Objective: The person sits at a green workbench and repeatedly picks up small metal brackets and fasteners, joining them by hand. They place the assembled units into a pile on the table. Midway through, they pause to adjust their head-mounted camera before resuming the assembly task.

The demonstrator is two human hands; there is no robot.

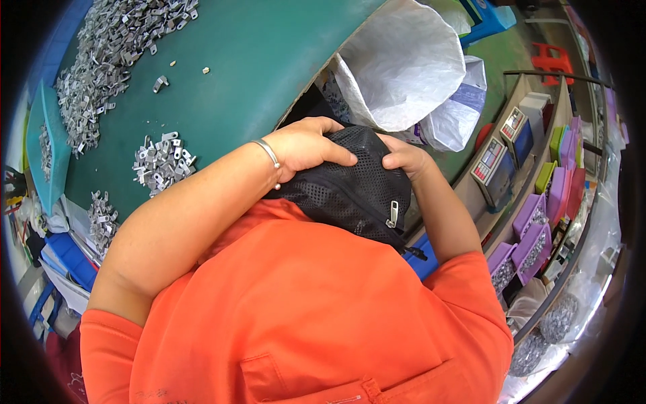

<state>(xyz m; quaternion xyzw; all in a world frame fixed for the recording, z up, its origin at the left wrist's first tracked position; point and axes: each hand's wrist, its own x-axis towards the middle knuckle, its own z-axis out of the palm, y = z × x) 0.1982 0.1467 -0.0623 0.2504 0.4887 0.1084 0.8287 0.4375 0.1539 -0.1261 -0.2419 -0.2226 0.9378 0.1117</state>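
A black mesh zip pouch (346,185) sits against my front at the edge of the green table. My left hand (306,148), with a silver bangle at the wrist, grips its upper left side, thumb lying over the mesh. On the other side my right hand (407,159) is closed on the pouch's upper right edge, thumb on top and the other fingers hidden behind it. A metal zip pull (393,214) hangs on the pouch's lower right. What lies inside the pouch cannot be seen.
A green tabletop (222,40) carries a large heap of small metal brackets (101,74) and a smaller pile (163,161). Beyond my hands stands an open white woven sack (404,60). Weighing scales (493,168) and purple bins (531,249) line a shelf at right.
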